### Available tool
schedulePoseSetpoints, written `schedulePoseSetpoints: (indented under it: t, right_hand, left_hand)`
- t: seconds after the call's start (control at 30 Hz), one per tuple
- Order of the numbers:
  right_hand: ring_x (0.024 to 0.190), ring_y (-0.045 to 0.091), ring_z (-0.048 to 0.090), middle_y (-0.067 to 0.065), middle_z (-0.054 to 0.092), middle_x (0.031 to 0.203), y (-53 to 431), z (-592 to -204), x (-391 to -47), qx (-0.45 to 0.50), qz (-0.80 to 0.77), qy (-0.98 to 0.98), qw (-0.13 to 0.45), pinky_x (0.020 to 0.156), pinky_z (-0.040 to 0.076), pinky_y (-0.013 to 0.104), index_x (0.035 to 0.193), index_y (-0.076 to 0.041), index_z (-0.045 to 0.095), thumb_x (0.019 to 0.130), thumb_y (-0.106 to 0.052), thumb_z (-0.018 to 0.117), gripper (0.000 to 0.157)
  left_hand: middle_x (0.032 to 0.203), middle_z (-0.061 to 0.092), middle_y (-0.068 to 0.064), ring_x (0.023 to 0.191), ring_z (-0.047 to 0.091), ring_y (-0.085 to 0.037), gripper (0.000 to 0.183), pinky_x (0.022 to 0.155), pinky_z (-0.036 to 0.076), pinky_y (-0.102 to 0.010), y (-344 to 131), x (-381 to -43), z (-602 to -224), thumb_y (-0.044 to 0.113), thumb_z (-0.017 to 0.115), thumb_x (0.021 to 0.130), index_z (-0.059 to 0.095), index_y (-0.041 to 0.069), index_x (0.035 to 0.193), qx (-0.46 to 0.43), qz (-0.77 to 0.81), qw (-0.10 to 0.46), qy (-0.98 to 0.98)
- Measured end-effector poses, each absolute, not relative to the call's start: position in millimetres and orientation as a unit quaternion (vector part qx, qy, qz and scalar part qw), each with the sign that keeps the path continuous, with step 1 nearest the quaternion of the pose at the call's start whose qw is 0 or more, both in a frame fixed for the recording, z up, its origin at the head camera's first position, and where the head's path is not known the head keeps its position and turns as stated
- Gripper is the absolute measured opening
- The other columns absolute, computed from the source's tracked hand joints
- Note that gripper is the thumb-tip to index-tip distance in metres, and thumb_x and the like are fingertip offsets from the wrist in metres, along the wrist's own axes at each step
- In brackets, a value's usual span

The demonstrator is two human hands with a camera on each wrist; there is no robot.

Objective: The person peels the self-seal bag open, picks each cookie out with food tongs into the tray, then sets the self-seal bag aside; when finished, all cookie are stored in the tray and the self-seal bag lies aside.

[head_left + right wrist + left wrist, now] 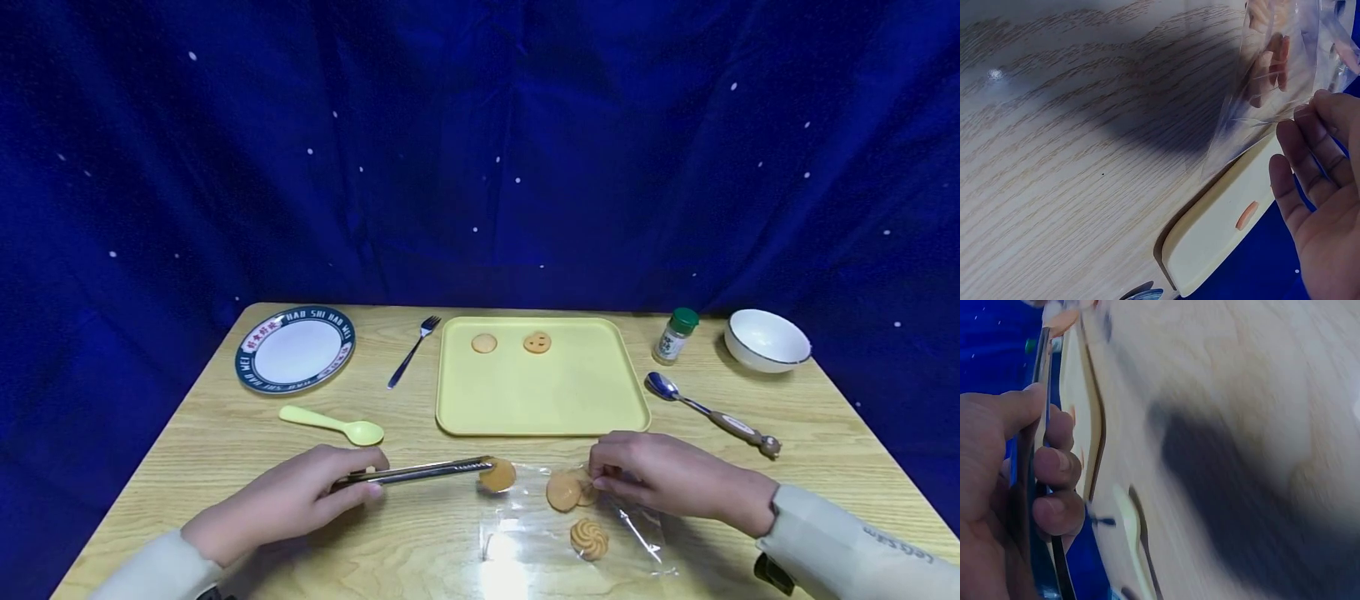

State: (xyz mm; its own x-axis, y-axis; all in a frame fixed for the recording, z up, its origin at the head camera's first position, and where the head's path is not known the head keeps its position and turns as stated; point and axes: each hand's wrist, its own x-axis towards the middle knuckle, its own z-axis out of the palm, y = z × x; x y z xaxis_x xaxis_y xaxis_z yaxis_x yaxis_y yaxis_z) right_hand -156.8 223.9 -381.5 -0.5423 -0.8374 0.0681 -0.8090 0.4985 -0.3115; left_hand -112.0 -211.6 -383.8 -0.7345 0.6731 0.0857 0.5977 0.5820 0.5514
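Note:
My left hand grips metal tongs, fingers curled round the arms. At the tongs' tips is a round, flat cookie, overlapping the left edge of a clear plastic bag in the head view. With thumb and fingertips, my right hand pinches the bag's upper edge. Inside the bag lie round cookies, partly overlapping, and a swirl cookie. In the right wrist view, the bag hangs from the fingertips. Beyond the hands, a yellow tray bears a plain cookie and a dotted cookie.
Left of the tray are a fork, a blue-rimmed plate and a pale green spoon. On its right stand a green-capped shaker, a white bowl and a long-handled metal spoon. A blue curtain hangs behind the table.

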Motion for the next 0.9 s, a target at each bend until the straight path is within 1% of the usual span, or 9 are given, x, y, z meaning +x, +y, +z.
schedulePoseSetpoints:
  t: [0.13, 0.23, 0.33, 0.4, 0.47, 0.57, 0.63, 0.8, 0.9]
  right_hand:
    - [0.075, -0.008, 0.049, -0.022, 0.053, 0.085, 224, -381, -157, -0.467, -0.152, 0.870, 0.048, 0.066, 0.045, 0.015, 0.087, -0.028, 0.060, 0.093, -0.018, 0.064, 0.012]
    - [0.075, -0.007, 0.048, -0.022, 0.053, 0.085, 224, -381, -158, -0.465, -0.151, 0.871, 0.050, 0.066, 0.045, 0.015, 0.087, -0.028, 0.060, 0.093, -0.018, 0.063, 0.013]
    - [0.075, -0.008, 0.048, -0.022, 0.053, 0.085, 223, -382, -157, -0.469, -0.153, 0.868, 0.050, 0.066, 0.045, 0.015, 0.087, -0.028, 0.059, 0.093, -0.017, 0.063, 0.013]
    - [0.076, -0.008, 0.048, -0.022, 0.053, 0.085, 223, -383, -157, -0.473, -0.155, 0.866, 0.051, 0.066, 0.045, 0.015, 0.087, -0.028, 0.059, 0.093, -0.017, 0.064, 0.013]
    - [0.075, -0.008, 0.048, -0.022, 0.053, 0.085, 222, -383, -158, -0.477, -0.156, 0.864, 0.047, 0.066, 0.045, 0.015, 0.087, -0.028, 0.059, 0.093, -0.017, 0.064, 0.013]
    - [0.076, -0.007, 0.048, -0.022, 0.053, 0.085, 222, -383, -158, -0.478, -0.157, 0.863, 0.044, 0.066, 0.045, 0.015, 0.087, -0.028, 0.058, 0.093, -0.018, 0.064, 0.013]
    - [0.076, -0.007, 0.048, -0.022, 0.053, 0.085, 222, -384, -158, -0.476, -0.157, 0.864, 0.042, 0.066, 0.045, 0.015, 0.087, -0.028, 0.058, 0.093, -0.018, 0.064, 0.013]
    - [0.076, -0.007, 0.048, -0.022, 0.053, 0.086, 222, -384, -157, -0.480, -0.159, 0.862, 0.039, 0.067, 0.045, 0.015, 0.088, -0.027, 0.059, 0.093, -0.018, 0.064, 0.012]
    - [0.076, -0.008, 0.048, -0.022, 0.053, 0.085, 223, -384, -157, -0.487, -0.159, 0.858, 0.034, 0.066, 0.045, 0.014, 0.087, -0.027, 0.059, 0.093, -0.018, 0.065, 0.012]
  left_hand:
    - [0.072, 0.048, 0.020, 0.062, 0.043, 0.007, 0.002, 0.058, 0.041, -0.015, -226, -110, -378, 0.026, 0.056, 0.098, 0.057, 0.026, 0.099, 0.355, 0.286, 0.035, 0.889]
    - [0.071, 0.051, 0.017, 0.062, 0.045, 0.007, 0.007, 0.057, 0.041, -0.015, -235, -111, -374, 0.021, 0.059, 0.097, 0.057, 0.027, 0.100, 0.353, 0.297, 0.019, 0.887]
    - [0.070, 0.050, 0.017, 0.059, 0.044, 0.007, 0.008, 0.054, 0.040, -0.015, -238, -116, -371, 0.022, 0.059, 0.097, 0.056, 0.029, 0.099, 0.340, 0.299, 0.010, 0.892]
    - [0.068, 0.047, 0.018, 0.057, 0.041, 0.007, 0.007, 0.052, 0.038, -0.015, -237, -123, -370, 0.024, 0.058, 0.097, 0.056, 0.030, 0.100, 0.325, 0.292, 0.006, 0.900]
    - [0.066, 0.043, 0.019, 0.054, 0.038, 0.006, 0.003, 0.049, 0.035, -0.015, -230, -134, -367, 0.026, 0.057, 0.098, 0.057, 0.028, 0.100, 0.314, 0.274, -0.005, 0.909]
    - [0.063, 0.040, 0.017, 0.051, 0.035, 0.004, 0.003, 0.048, 0.032, -0.017, -214, -155, -364, 0.027, 0.056, 0.098, 0.058, 0.025, 0.100, 0.303, 0.238, -0.018, 0.923]
    - [0.063, 0.041, 0.015, 0.052, 0.037, 0.001, 0.006, 0.048, 0.031, -0.019, -199, -169, -361, 0.027, 0.056, 0.098, 0.057, 0.022, 0.101, 0.297, 0.210, -0.024, 0.931]
    - [0.065, 0.045, 0.008, 0.059, 0.046, -0.009, 0.010, 0.051, 0.035, -0.027, -148, -207, -356, 0.030, 0.056, 0.098, 0.052, 0.022, 0.093, 0.277, 0.146, -0.039, 0.949]
    - [0.065, 0.048, 0.006, 0.061, 0.049, -0.012, 0.015, 0.053, 0.038, -0.031, -115, -228, -360, 0.030, 0.054, 0.099, 0.049, 0.020, 0.089, 0.276, 0.115, -0.055, 0.953]
